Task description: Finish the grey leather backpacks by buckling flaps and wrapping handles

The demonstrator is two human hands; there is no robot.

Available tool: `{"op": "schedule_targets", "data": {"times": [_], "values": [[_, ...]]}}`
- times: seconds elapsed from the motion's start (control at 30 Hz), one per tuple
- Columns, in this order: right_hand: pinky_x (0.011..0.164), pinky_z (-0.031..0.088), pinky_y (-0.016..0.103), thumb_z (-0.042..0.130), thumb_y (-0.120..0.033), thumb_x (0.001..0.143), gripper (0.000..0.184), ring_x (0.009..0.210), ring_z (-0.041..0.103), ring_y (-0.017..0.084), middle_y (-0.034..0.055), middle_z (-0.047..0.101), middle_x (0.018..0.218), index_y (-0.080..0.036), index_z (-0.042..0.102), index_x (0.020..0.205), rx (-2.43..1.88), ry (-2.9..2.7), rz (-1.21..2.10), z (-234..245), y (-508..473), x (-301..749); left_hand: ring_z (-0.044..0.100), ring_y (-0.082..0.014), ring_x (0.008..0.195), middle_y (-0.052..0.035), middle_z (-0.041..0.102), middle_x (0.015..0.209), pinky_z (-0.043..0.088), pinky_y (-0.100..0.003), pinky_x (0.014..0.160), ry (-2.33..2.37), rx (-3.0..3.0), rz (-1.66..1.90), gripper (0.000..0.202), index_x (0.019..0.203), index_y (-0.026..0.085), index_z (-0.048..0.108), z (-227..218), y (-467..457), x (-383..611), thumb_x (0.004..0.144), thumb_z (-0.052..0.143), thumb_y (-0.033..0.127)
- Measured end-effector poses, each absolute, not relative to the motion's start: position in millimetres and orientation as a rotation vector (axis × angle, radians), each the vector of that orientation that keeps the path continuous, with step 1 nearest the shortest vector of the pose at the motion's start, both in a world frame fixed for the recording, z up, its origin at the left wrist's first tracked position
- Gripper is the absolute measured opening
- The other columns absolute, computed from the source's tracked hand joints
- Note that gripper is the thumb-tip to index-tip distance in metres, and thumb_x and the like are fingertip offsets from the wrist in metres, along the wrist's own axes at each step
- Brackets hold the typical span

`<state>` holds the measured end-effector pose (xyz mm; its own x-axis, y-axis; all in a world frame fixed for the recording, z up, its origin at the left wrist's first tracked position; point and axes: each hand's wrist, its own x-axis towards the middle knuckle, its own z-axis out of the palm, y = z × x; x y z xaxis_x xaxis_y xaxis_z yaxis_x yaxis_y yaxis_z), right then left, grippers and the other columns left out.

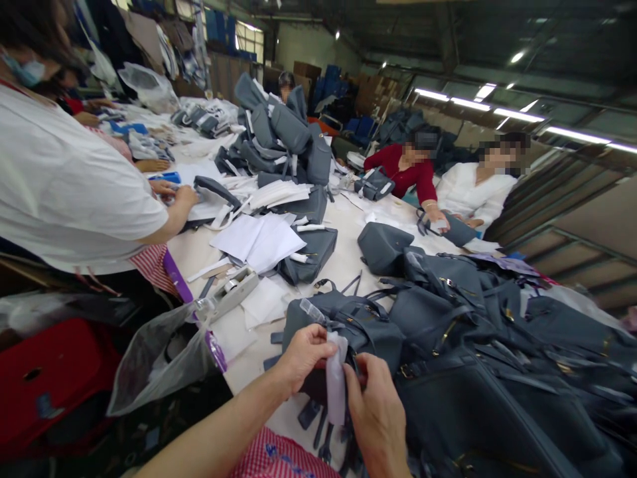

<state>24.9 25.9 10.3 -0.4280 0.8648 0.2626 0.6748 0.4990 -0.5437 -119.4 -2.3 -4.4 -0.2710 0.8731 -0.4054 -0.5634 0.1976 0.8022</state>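
In front of me a dark blue-grey handbag (368,325) lies on the table, with thin straps and a clear plastic piece on top. My left hand (306,355) pinches the upper part of a white wrapping strip (336,392) between thumb and fingers. The strip hangs down over the near side of the bag. Beside its right edge, my right hand (375,405) is closed, thumb and curled fingers at the strip; part of their grip is hidden. Several dark strap ends (323,431) dangle just below the bag.
Many dark handbags (488,372) are heaped at right, more (279,126) at the far middle. White sheets (259,239) and a tape dispenser (233,292) lie left. A clear plastic bag (154,362) hangs off the table edge. Co-workers handle bags at left and across the table.
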Motion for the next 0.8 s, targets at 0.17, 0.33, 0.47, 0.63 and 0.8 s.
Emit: {"op": "schedule_targets", "data": {"times": [0.17,0.33,0.47,0.63,0.8], "values": [[0.078,0.053,0.029,0.041,-0.033,0.094,0.031,0.086,0.069,0.020,0.0077,0.073,0.093,-0.022,0.069,0.099,-0.975,-2.241,0.654,19.2,18.9,14.3,0.043,-0.0090,0.053,0.0081,0.048,0.056,0.032,-0.021,0.052,1.255,0.394,1.554,0.026,0.068,0.020,0.045,-17.7,-3.1,-117.6,0.057,0.068,0.024],[0.085,0.054,0.034,0.050,-0.043,0.086,0.036,0.094,0.071,0.026,0.0095,0.076,0.104,-0.019,0.072,0.103,-1.260,-2.067,0.968,12.3,29.6,7.3,0.042,-0.0099,0.057,0.0061,0.048,0.060,0.032,-0.022,0.055,1.346,0.586,1.567,0.017,0.067,0.018,0.050,-20.3,-9.0,-117.5,0.064,0.066,0.025],[0.071,0.057,0.034,0.062,-0.050,0.077,0.042,0.080,0.071,0.026,0.0055,0.077,0.082,-0.019,0.068,0.105,-1.350,-1.838,1.299,13.4,38.9,-0.2,0.044,-0.0115,0.059,0.0047,0.049,0.062,0.033,-0.023,0.056,1.398,0.712,1.536,0.004,0.070,0.018,0.056,-14.0,-16.3,-122.4,0.069,0.058,0.021],[0.057,0.052,0.029,0.076,-0.051,0.060,0.054,0.060,0.066,0.020,0.0004,0.072,0.065,-0.017,0.059,0.100,-1.336,-1.535,1.603,13.5,45.3,-14.1,0.045,-0.0116,0.060,0.0036,0.052,0.062,0.034,-0.024,0.058,1.376,0.749,1.503,0.005,0.070,0.016,0.057,-12.9,-19.0,-125.7,0.069,0.056,0.022],[0.054,0.048,0.026,0.081,-0.043,0.055,0.052,0.055,0.062,0.016,-0.0014,0.070,0.062,-0.018,0.057,0.093,-1.254,-1.421,1.707,12.0,45.8,-18.4,0.044,-0.0097,0.054,0.0065,0.050,0.057,0.032,-0.021,0.052,1.403,0.640,1.508,0.013,0.073,0.018,0.052,-25.1,-18.2,-121.9,0.068,0.063,0.023]]}}
